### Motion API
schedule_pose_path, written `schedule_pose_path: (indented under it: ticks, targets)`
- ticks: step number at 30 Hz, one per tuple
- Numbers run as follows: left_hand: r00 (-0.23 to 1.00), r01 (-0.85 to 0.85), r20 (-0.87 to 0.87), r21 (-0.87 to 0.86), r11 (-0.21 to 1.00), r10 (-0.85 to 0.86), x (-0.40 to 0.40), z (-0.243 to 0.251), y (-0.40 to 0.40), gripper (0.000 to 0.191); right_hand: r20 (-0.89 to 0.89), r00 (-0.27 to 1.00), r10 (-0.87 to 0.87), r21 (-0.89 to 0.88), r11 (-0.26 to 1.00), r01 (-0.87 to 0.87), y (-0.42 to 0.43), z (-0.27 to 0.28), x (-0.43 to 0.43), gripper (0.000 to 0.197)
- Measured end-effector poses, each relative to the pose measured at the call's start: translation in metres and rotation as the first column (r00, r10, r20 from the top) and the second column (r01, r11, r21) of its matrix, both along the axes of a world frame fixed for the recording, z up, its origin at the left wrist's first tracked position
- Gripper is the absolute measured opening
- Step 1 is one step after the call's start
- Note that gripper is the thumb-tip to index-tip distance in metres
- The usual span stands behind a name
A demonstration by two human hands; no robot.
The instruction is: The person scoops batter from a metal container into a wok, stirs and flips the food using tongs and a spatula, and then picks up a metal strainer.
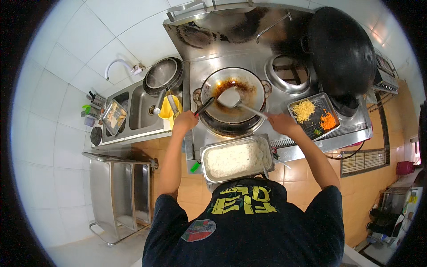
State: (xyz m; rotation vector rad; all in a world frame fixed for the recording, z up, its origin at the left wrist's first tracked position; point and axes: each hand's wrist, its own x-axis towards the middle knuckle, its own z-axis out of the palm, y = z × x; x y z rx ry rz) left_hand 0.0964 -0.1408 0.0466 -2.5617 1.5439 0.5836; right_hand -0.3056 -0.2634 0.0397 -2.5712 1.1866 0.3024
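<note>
In my right hand (283,124) is the long handle of a wok spatula (229,97), its broad metal blade low inside the wok. My left hand (185,121) grips a slim black utensil (205,106) with some red near my fingers; its tip reaches over the wok's left rim, and its exact kind is unclear. The two-eared wok (213,111) sits on the left burner, with brown, shiny residue across its bottom. Nearest my body stands a deep steel pan (233,160) of a lumpy white mixture, with a utensil handle at its right end.
Right of the wok are an open burner ring (272,78), a tray of pale shreds and orange shreds (317,128), and a big black wok (340,50) propped upright. At left, a strainer (162,74) and yellow jug (168,108) flank the sink (140,115). Scissors (275,152) lie beside the pan.
</note>
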Motion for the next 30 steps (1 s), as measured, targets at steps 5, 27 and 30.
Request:
schedule_pose_path:
  ticks: [5,27,30]
  targets:
    - [0.994,-0.059,-0.092,0.040,0.997,0.062,0.003,0.014,0.017,0.046,-0.003,0.996,0.084,0.046,0.995,-0.084,0.001,0.014,-0.034,0.044]
    - [0.997,-0.007,-0.073,-0.061,0.998,0.003,0.014,-0.006,0.012,0.047,0.022,1.000,0.003,-0.189,0.982,0.001,-0.021,-0.006,-0.002,0.042]
    - [0.987,-0.095,-0.132,-0.031,0.995,0.091,0.009,0.000,0.016,0.048,0.085,0.996,0.031,0.056,0.998,-0.036,0.001,-0.002,0.007,0.043]
